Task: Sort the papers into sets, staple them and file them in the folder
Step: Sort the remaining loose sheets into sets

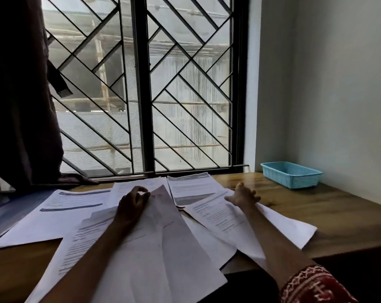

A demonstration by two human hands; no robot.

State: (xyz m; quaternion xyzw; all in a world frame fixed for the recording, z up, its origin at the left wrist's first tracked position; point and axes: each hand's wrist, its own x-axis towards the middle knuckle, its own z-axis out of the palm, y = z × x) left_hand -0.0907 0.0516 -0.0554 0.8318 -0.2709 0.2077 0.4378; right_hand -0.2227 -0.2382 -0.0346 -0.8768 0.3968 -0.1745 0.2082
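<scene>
Papers (154,243) lie loose and overlapping across the wooden desk (329,217), the nearest sheets hanging over its front edge toward the person. Sorting looks barely begun: no neat sets, no stapler in view. The left hand (132,204) pinches the far corner of a large sheet, while the right hand (243,194) is spread flat, fingers straight, over another printed sheet. Next, pages likely need gathering by matching headers. A blue folder (8,212) waits at the left edge; bare wood lies right, toward the blue basket (291,174) in the far corner.
</scene>
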